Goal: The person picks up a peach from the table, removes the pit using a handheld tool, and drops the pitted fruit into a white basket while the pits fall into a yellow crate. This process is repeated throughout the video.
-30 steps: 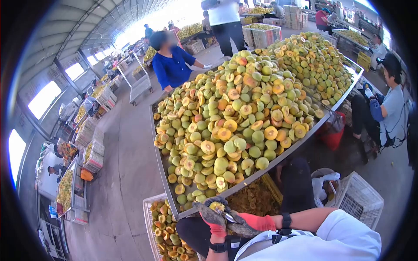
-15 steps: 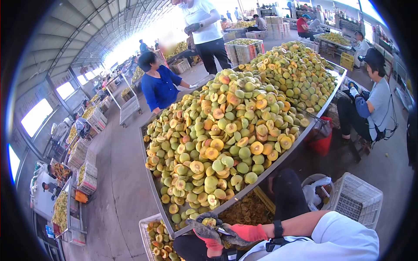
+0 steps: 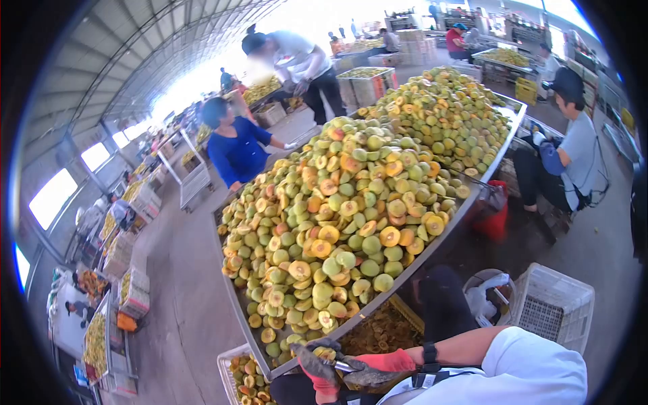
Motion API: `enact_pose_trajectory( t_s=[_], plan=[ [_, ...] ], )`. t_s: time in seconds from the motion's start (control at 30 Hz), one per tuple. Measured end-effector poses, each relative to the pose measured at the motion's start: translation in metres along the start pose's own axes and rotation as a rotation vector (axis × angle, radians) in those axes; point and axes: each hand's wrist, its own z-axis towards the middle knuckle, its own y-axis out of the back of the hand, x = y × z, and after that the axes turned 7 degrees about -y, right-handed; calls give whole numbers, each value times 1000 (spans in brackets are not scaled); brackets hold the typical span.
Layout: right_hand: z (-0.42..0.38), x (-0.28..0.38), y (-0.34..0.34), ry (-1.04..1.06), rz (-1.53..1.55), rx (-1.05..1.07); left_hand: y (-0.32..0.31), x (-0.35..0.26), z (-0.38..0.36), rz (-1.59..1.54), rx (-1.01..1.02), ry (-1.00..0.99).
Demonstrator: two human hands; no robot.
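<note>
At the bottom centre, my left hand (image 3: 316, 368), in a red and grey glove, is closed round a cut fruit half (image 3: 325, 352). My right hand (image 3: 378, 366), in a matching glove, grips a small metal tool (image 3: 343, 366) whose end is at the fruit. Both hands are just below the near edge of a metal table (image 3: 378, 297) heaped with halved green-yellow fruit (image 3: 322, 248). Under the table edge, beside my hands, a yellow crate (image 3: 407, 316) holds brownish scraps (image 3: 381, 335).
A white crate of fruit halves (image 3: 228, 368) stands at lower left. An empty white crate (image 3: 574, 317), a bucket with a plastic bag (image 3: 480, 297) and a red bucket (image 3: 491, 221) are on the right. Co-workers are round the table: blue top (image 3: 236, 150), white shirt (image 3: 297, 57), grey shirt (image 3: 582, 152).
The white-shirted co-worker behind the table has bent forward. The view has shifted slightly, moving the table and heap left. My hands remain together at the fruit.
</note>
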Motion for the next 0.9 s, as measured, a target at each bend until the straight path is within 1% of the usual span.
enact_pose_trajectory(
  t_s=[0.03, 0.1, 0.17, 0.2, 0.23, 0.27, 0.3, 0.33, 0.37, 0.4, 0.43, 0.47, 0.5, 0.53, 0.57, 0.6, 0.63, 0.67, 0.7, 0.77, 0.8, 0.83, 0.9],
  plan=[
    [-1, -4, 2, -158, 201, 83, -4, 0, -1, -71, -48, 34],
    [3, -8, -1, -103, 209, 68, -24, -5, -13, 55, -66, -320],
    [8, -13, -5, 88, 153, 88, -10, 3, -10, 67, -10, -316],
    [18, -22, -6, 146, 132, 66, -3, 4, -9, -29, 31, -167],
    [19, -31, -1, 149, 133, 58, 3, 6, -7, -122, 68, -17],
    [16, -24, -2, 33, 165, 51, 3, 4, -5, -123, 75, -11],
    [9, -12, -5, -82, 197, 45, 0, 0, -3, -91, 79, 37],
    [-22, 36, -23, -224, 221, 34, -4, -4, -2, -58, 81, 85],
    [-23, 38, -21, -231, 227, 33, -7, -6, -4, -27, 74, 135],
    [-20, 35, -22, -215, 265, 32, -8, 6, -6, -166, -22, -2],
    [-17, 27, -27, -211, 316, 42, -13, 22, -10, 85, -50, -498],
    [-21, 41, -29, -370, 503, 106, 10, 28, -7, -86, 30, -220],
    [-18, 37, -24, -433, 543, 117, 18, 29, -3, -64, 179, -142],
    [-23, 37, -24, -300, 429, 172, -5, 9, -11, -98, 46, -91],
    [-32, 55, -31, -337, 505, 133, -13, -4, -7, -149, 55, 89],
    [-36, 64, -36, -338, 454, 13, -17, -7, -5, -120, 43, 175],
    [-37, 62, -36, -278, 353, -66, -17, -9, -5, -95, 38, 262],
    [-31, 42, -22, -304, 466, -12, -20, -13, -3, -105, 39, 325],
    [-29, 36, -34, -14, 258, -161, -23, -15, -2, -119, 51, 383],
    [-23, 15, -11, 33, -146, -232, -17, -3, -3, -184, 22, 410],
    [-28, 25, -12, 134, -501, -300, -15, 3, -5, -204, 19, 370],
    [-36, 26, -9, 127, -496, -295, -13, 4, -5, -204, 11, 374],
    [-51, 41, -6, -32, -859, -357, -9, 3, 1, -392, -85, 460]
  ],
)
